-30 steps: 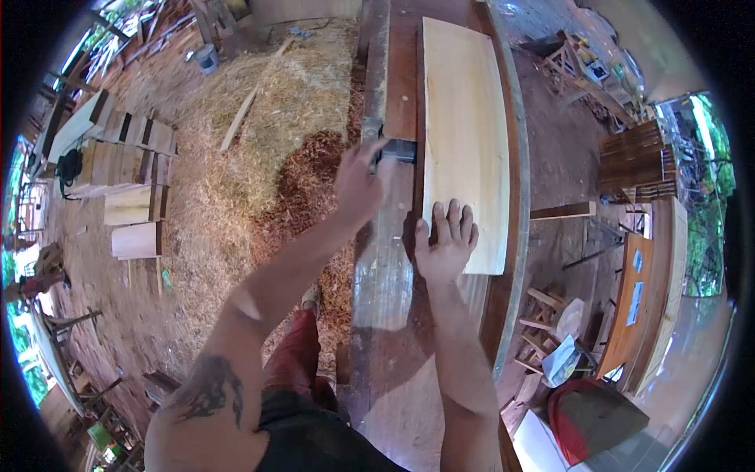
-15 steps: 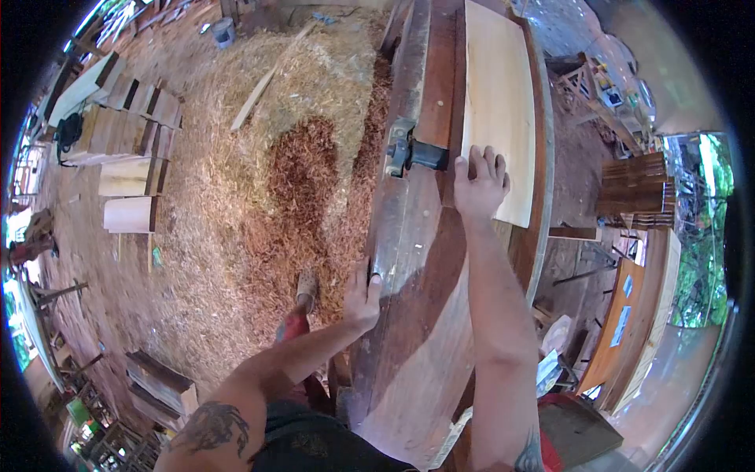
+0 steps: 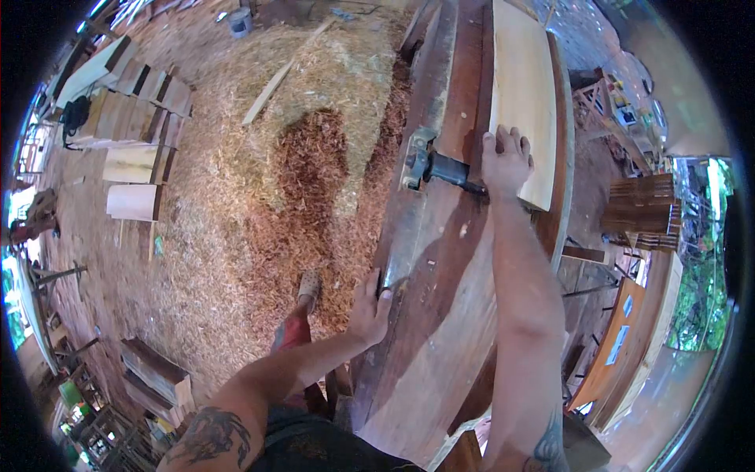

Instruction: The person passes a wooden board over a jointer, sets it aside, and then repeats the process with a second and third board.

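A pale, smooth board [image 3: 525, 86] lies lengthwise on a long dark wooden bench [image 3: 429, 299]. My right hand [image 3: 507, 161] rests on the board's near left part, fingers extended and slightly bent over its surface. Just left of that hand, a black cylindrical metal part [image 3: 450, 168] juts across the bench from a worn metal bracket [image 3: 417, 160]. My left hand [image 3: 366, 311] lies along the bench's left edge, its fingers stretched out and holding nothing.
Wood shavings [image 3: 314, 173] cover the floor on the left, with a loose strip of wood [image 3: 287, 72] on them. Stacked boards [image 3: 130, 126] stand farther left. At the right are dark planks [image 3: 641, 204] and an orange-brown panel [image 3: 609, 346].
The board has slid forward along the bench with my right hand, uncovering more of the black metal part. My left hand stays at the bench edge. The view has shifted slightly.
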`<control>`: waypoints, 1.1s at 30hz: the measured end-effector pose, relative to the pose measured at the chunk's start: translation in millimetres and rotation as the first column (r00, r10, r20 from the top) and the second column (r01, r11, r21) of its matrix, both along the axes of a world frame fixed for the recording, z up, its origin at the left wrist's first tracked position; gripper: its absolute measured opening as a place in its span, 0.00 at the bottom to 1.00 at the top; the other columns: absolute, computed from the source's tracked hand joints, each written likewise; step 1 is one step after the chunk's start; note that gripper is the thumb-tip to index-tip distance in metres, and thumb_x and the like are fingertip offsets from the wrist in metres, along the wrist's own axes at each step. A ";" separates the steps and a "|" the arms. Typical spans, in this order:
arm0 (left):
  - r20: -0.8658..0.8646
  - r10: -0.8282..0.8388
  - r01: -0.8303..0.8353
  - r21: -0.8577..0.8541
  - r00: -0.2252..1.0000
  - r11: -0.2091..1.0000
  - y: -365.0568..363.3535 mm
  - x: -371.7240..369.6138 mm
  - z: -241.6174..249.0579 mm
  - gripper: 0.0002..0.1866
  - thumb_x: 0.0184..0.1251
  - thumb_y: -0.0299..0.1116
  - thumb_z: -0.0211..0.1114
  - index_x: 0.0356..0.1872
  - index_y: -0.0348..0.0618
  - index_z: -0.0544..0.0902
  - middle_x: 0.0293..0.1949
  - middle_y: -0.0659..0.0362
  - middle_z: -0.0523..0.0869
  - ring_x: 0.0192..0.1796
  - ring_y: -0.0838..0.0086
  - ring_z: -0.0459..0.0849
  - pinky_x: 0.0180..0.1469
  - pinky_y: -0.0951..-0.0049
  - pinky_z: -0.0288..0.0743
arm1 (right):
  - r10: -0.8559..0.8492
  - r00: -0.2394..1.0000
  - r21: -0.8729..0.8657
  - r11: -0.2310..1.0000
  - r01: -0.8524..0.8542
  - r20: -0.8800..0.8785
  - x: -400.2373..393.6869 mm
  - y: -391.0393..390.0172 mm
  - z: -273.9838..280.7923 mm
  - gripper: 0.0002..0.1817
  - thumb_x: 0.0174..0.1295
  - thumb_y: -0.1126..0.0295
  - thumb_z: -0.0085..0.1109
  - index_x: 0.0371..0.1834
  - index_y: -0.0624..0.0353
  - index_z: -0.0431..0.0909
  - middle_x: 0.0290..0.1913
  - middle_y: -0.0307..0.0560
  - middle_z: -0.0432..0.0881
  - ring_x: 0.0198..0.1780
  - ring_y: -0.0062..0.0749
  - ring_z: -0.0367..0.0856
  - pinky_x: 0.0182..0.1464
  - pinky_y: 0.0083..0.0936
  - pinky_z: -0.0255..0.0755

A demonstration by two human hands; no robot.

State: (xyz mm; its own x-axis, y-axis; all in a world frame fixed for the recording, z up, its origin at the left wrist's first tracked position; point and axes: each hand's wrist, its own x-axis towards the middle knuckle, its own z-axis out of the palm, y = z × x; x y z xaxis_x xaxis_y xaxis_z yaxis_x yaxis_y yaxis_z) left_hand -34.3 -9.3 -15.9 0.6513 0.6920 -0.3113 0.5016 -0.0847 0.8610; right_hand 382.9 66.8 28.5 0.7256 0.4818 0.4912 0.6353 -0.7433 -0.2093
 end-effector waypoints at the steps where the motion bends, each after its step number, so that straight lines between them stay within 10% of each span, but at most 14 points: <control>1: 0.011 0.004 -0.004 -0.009 1.000 1.000 -0.2 0.5 -1.1 0.37 0.87 0.52 0.45 0.81 0.29 0.59 0.76 0.32 0.67 0.77 0.38 0.65 0.81 0.49 0.56 | -0.001 1.000 -0.005 1.000 0.001 0.001 3.3 2.9 -0.1 0.24 0.68 0.47 0.64 0.62 0.44 0.88 0.71 0.44 0.82 0.76 0.50 0.73 0.75 0.62 0.61; 10: 0.000 0.042 -0.042 0.011 0.999 0.999 3.6 4.7 4.9 0.39 0.85 0.55 0.50 0.78 0.28 0.64 0.74 0.33 0.68 0.75 0.38 0.67 0.80 0.46 0.58 | -0.114 0.969 -0.161 0.984 0.079 -0.218 67.8 109.2 9.5 0.41 0.71 0.38 0.47 0.79 0.54 0.72 0.84 0.51 0.66 0.84 0.56 0.58 0.81 0.63 0.49; 20: 0.001 0.027 -0.027 -0.057 1.000 0.998 9.1 6.5 9.9 0.39 0.82 0.53 0.57 0.79 0.30 0.63 0.74 0.33 0.67 0.77 0.37 0.65 0.81 0.44 0.58 | -0.461 0.822 -0.565 0.796 0.216 -0.335 -13.9 330.3 37.6 0.51 0.70 0.50 0.59 0.88 0.65 0.47 0.90 0.63 0.41 0.86 0.80 0.40 0.78 0.83 0.41; 33: -0.028 -0.021 0.021 -0.017 0.999 1.000 3.9 4.1 6.7 0.40 0.80 0.51 0.58 0.79 0.29 0.61 0.74 0.31 0.67 0.76 0.36 0.66 0.79 0.40 0.59 | -0.469 0.871 -0.694 0.676 0.248 -0.145 -4.1 347.7 -18.9 0.58 0.66 0.51 0.72 0.90 0.54 0.43 0.89 0.66 0.33 0.79 1.00 0.42 0.66 0.96 0.53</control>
